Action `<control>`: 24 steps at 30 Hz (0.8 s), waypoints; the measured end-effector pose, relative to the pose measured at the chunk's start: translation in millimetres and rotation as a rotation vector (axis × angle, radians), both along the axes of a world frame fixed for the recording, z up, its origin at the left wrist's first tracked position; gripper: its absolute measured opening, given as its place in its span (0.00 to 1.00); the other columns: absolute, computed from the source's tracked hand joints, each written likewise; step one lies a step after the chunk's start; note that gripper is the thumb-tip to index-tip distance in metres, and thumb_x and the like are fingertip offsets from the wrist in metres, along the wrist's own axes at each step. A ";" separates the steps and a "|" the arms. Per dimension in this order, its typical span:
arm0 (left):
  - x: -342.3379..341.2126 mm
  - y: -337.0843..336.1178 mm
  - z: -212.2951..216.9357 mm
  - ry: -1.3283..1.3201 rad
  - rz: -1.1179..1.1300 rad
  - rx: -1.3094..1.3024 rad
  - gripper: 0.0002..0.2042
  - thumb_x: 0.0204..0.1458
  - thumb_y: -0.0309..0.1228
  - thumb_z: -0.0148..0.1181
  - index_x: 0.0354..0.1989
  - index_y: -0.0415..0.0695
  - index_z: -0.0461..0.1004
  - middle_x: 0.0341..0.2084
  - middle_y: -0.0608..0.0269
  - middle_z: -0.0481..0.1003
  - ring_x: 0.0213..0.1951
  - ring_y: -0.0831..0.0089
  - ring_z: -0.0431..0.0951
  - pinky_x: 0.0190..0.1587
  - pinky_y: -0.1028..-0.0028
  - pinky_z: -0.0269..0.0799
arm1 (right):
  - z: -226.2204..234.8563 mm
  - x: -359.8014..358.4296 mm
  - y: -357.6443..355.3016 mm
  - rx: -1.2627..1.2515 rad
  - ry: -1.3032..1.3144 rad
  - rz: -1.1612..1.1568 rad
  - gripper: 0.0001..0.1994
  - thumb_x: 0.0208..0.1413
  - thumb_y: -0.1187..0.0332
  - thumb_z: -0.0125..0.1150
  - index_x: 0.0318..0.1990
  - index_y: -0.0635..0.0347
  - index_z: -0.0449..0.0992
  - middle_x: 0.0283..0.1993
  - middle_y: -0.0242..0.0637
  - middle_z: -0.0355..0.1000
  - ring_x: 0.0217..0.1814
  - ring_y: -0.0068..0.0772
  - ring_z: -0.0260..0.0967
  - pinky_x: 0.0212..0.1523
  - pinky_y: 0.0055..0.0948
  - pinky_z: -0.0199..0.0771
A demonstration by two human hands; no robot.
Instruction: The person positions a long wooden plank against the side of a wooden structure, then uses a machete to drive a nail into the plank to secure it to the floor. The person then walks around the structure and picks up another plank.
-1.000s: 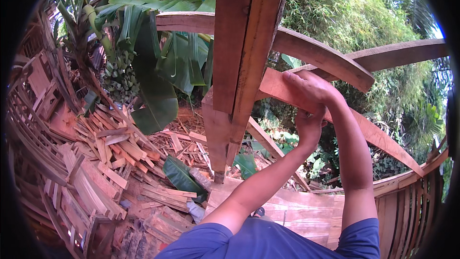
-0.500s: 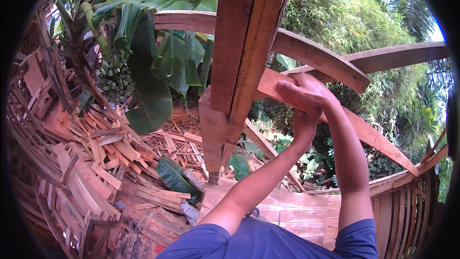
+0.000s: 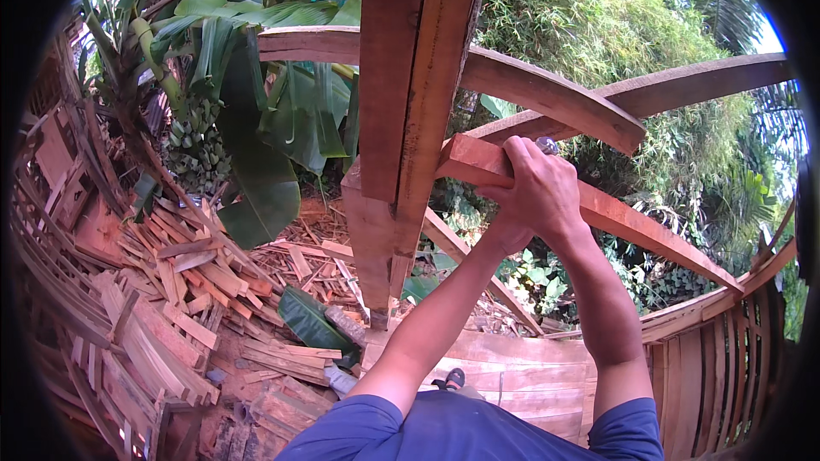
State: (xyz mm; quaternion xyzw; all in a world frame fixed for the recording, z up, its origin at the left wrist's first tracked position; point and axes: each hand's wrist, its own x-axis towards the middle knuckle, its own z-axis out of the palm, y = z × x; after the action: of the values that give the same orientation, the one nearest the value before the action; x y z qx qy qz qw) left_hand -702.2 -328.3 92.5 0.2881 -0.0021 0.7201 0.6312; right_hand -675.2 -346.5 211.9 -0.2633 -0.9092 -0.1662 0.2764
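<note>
Both my hands are at a reddish wooden beam (image 3: 636, 226) that slants down to the right. My right hand (image 3: 547, 183) is wrapped over its top near the upper end. My left hand (image 3: 510, 229) grips it from below, close against the right wrist; most of its fingers are hidden. A small shiny thing (image 3: 547, 145) shows beside the right knuckles, too small to name. The beam's squared upper end lies by a thick upright timber post (image 3: 418, 94). Just above it, a dark curved-looking plank (image 3: 555, 96) crosses another long plank (image 3: 700, 88).
A heap of cut wood offcuts (image 3: 201, 265) covers the ground at left, below a banana plant (image 3: 248, 128). Beneath me are pale floorboards (image 3: 504, 367). A slatted wooden railing (image 3: 709, 376) stands at lower right, with dense greenery behind it.
The beam has turned on its long axis, now showing a narrower side and its end. My right hand has gone from lying along it to curling over its top. The view has shifted slightly.
</note>
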 end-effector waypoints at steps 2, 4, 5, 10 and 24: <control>17.7 -6.6 -4.6 -0.068 -0.034 -0.131 0.28 0.54 0.31 0.59 0.61 0.46 0.54 0.53 0.67 0.62 0.52 0.81 0.66 0.51 0.74 0.66 | -4.9 -0.7 2.8 0.057 0.037 -0.003 0.25 0.35 0.54 0.73 0.34 0.57 0.66 0.29 0.36 0.67 0.30 0.42 0.71 0.30 0.37 0.71; 30.3 -11.2 -11.0 -0.040 0.014 -0.166 0.29 0.54 0.31 0.59 0.62 0.45 0.52 0.54 0.67 0.60 0.53 0.80 0.64 0.53 0.73 0.65 | -9.8 -5.2 10.1 0.090 0.096 -0.001 0.24 0.36 0.54 0.72 0.34 0.57 0.66 0.29 0.36 0.67 0.29 0.42 0.71 0.29 0.36 0.71; 38.5 -8.3 -9.6 0.013 0.050 -0.134 0.27 0.55 0.30 0.58 0.61 0.46 0.53 0.50 0.68 0.61 0.50 0.81 0.65 0.51 0.74 0.65 | -10.6 -0.4 14.1 0.100 0.111 0.001 0.24 0.36 0.54 0.72 0.33 0.57 0.65 0.29 0.35 0.66 0.29 0.41 0.71 0.28 0.36 0.71; 64.8 12.8 -0.7 0.501 0.311 -0.141 0.27 0.53 0.34 0.62 0.59 0.44 0.57 0.46 0.68 0.64 0.47 0.80 0.65 0.50 0.73 0.64 | -7.2 31.6 36.4 0.120 0.307 0.021 0.23 0.36 0.56 0.73 0.30 0.57 0.64 0.27 0.35 0.66 0.25 0.39 0.70 0.25 0.35 0.71; 105.3 26.2 4.0 0.644 0.289 -0.086 0.24 0.50 0.28 0.62 0.54 0.45 0.59 0.41 0.65 0.66 0.44 0.74 0.67 0.51 0.71 0.63 | -31.9 101.4 25.1 0.445 0.582 -0.003 0.07 0.41 0.65 0.55 0.24 0.50 0.62 0.23 0.27 0.57 0.22 0.24 0.58 0.23 0.29 0.57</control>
State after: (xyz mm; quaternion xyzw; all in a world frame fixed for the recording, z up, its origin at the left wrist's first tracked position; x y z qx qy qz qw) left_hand -596.9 -302.1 96.5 0.4707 0.2681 0.6736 0.5028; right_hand -573.8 -321.3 180.1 -0.2341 -0.7337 -0.2786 0.5739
